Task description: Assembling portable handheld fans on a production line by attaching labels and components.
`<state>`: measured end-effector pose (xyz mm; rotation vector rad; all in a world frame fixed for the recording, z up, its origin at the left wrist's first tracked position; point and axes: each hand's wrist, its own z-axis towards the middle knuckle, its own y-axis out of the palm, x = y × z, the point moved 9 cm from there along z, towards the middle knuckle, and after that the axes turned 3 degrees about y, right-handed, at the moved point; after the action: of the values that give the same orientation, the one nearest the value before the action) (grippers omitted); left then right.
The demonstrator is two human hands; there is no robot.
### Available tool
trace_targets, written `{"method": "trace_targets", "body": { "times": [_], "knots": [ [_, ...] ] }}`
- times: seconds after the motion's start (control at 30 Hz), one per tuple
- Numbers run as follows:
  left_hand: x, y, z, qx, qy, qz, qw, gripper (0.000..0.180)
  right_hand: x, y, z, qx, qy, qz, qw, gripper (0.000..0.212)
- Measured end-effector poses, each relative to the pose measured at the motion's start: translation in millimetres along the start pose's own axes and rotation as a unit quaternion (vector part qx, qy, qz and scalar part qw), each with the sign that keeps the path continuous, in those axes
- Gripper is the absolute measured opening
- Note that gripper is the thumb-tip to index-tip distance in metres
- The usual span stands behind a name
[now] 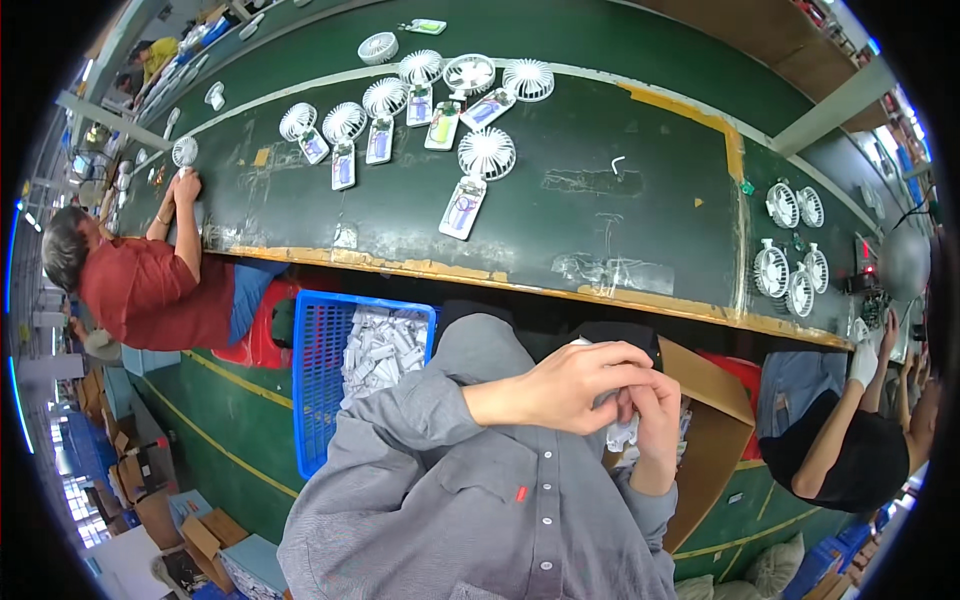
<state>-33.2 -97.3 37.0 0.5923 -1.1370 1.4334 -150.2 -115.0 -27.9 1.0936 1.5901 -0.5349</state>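
Both hands (572, 388) (656, 420) grasp a small whitish piece (622, 434), partly hidden between them.

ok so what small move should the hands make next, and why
Perhaps ease the left hand slightly away from the right hand: their curled fingers overlap in this view and hide whatever they may hold, with only a whitish piece showing just below them.
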Motion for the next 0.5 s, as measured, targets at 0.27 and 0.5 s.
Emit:
{"method": "trace_targets", "body": {
  "times": [0.27,0.5],
  "knots": [
    [-8,-5,-15,0.033,-0.026,0.044,0.998,0.034,-23,10,-8,0.045,-0.028,-0.250,0.967,0.015],
    [18,6,-10,0.062,0.081,0.086,0.991,0.013,-9,0,-24,-0.016,0.015,-0.093,0.995,0.024]
  ]
}}
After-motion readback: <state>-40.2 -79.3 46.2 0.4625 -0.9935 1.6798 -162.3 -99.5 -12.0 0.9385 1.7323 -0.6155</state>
